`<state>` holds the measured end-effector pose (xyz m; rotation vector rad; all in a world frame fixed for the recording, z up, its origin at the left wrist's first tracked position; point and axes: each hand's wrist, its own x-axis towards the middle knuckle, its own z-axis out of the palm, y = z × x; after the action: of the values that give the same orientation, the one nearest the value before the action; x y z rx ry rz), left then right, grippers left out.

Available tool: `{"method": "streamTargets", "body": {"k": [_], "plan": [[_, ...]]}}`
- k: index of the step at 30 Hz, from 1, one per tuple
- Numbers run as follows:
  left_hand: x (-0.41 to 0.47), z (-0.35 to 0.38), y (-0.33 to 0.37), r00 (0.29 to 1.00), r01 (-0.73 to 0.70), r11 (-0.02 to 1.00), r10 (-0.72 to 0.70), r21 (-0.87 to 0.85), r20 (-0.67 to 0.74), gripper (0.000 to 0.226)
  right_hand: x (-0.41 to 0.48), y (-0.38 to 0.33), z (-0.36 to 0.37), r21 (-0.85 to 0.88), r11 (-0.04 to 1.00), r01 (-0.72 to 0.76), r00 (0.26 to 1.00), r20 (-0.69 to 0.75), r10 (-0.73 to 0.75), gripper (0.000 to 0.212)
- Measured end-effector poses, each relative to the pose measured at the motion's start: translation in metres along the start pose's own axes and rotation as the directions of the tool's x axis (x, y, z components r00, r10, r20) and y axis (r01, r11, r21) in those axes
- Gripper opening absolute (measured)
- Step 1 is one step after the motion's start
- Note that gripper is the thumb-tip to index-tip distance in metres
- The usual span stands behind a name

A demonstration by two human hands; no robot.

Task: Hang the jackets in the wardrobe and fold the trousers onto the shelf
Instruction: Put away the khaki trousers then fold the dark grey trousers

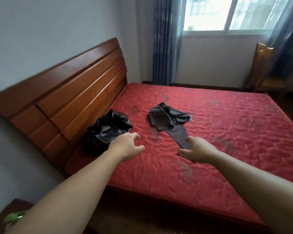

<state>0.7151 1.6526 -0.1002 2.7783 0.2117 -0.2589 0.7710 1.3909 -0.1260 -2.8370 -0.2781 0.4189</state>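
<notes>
Fingers [136, 135] of left hand [126, 146]: apart, loosely curled, clamped on nothing; poised above red mattress [227, 132], just beside crumpled black jacket [107, 130]. Fingers of right hand [199, 149]: apart likewise, holding nothing, over near leg end of grey trousers [166, 119]; contact not confirmable.

Head view, sole view. Trousers mid-mattress, bunched at waist, one leg stretched toward near edge. Jacket against headboard [66, 92]. No wardrobe or shelf in view; neither garment put away.

Step judged: taking up trousers. Advised: pinch hem with right, reach waistband with left, lift clear, shake out before folding; avoid dragging by one leg.

Clearances: headboard close on left, likely limiting left elbow. Near mattress edge beneath forearms. Broad stretch of mattress right of trousers open for laying flat. Well apart, by window: chair [262, 68].
</notes>
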Motion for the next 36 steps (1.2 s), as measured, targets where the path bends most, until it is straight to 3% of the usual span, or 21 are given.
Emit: {"method": "streamTargets", "body": {"k": [7,17,24,29,33,36], "plan": [[0.074,0.064,0.107,0.995,-0.036,0.996,0.028,0.079,0.100,0.056,0.052,0.110,-0.010,0.093,0.994,-0.055,0.998,0.030,0.053,0.067],[0.220,0.116,0.101,0.989,-0.015,0.999,0.009,0.042,0.149,0.055,0.183,0.146,0.019,0.058,0.990,-0.132,0.983,0.136,0.123,0.064],[0.372,0.208,0.090,0.968,-0.032,0.999,0.022,0.036,0.250,0.054,0.306,0.164,0.106,0.088,0.947,-0.307,0.936,0.210,0.284,0.061],[0.434,0.296,0.077,0.950,-0.001,0.999,-0.011,0.036,0.313,0.050,0.377,0.191,0.181,0.094,0.920,-0.380,0.905,0.243,0.349,0.034],[0.470,0.369,0.066,0.948,0.017,0.997,-0.040,0.075,0.316,0.051,0.431,0.221,0.254,0.035,0.938,-0.346,0.914,0.241,0.328,0.027],[0.483,0.414,0.065,0.947,0.079,0.997,-0.083,0.027,0.309,0.050,0.460,0.236,0.298,0.018,0.930,-0.368,0.906,0.231,0.354,0.034]]}}
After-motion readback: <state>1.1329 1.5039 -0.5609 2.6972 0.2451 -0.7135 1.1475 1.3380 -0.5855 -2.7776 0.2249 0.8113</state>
